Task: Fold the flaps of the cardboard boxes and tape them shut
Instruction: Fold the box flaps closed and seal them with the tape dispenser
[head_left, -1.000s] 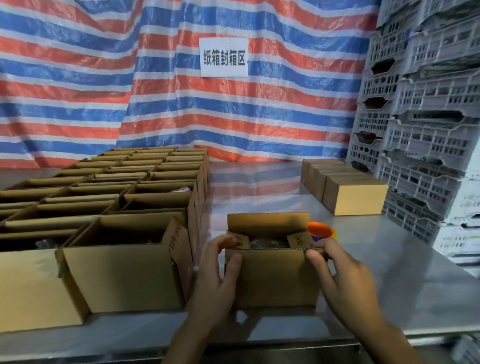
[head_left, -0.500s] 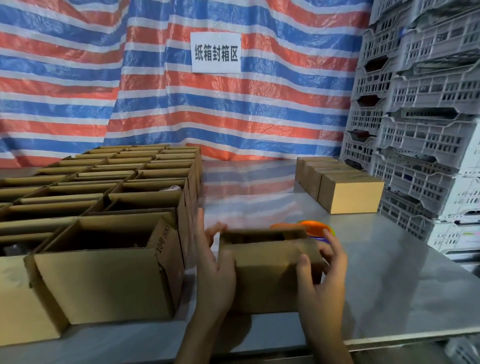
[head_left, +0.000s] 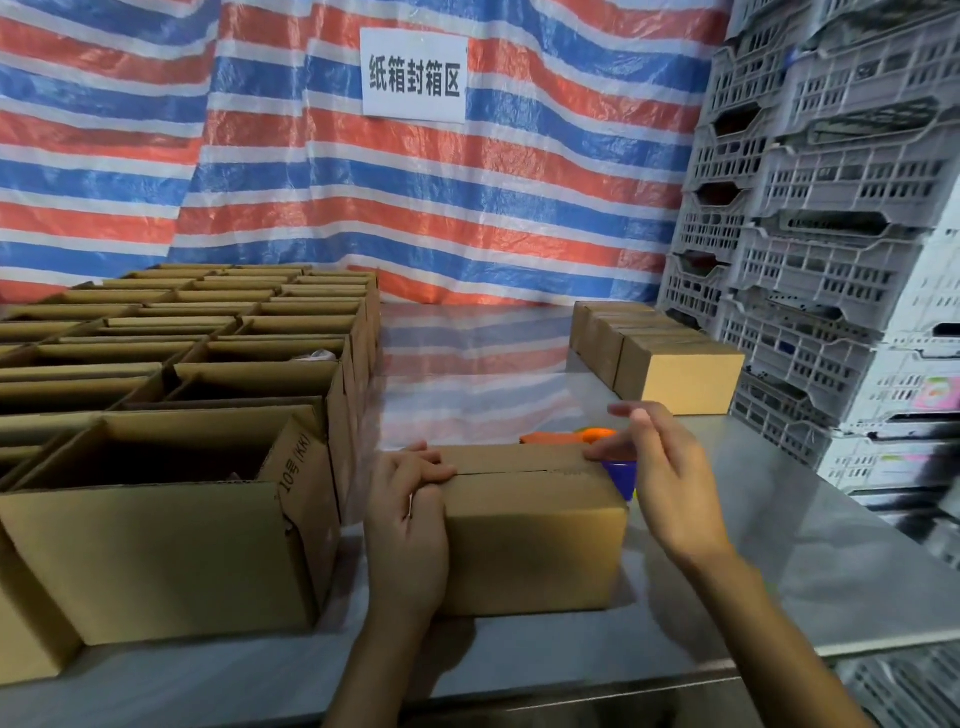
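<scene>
The cardboard box (head_left: 530, 545) sits at lower centre of the frame on the steel table (head_left: 779, 571). Both top flaps are folded flat and the seam is untaped. The left hand (head_left: 410, 514) grips the box's left end, fingers curled over the top edge. The right hand (head_left: 670, 483) is spread and holds nothing, beside the top right corner and in front of an orange-and-blue object (head_left: 597, 435), probably the tape dispenser. The corrugated board is likely light and stiff, with springy flaps. Press along the seam; grasp by the end walls.

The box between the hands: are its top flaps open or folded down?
Folded down. Both top flaps of the box lie flat and meet along a dark seam.
</scene>
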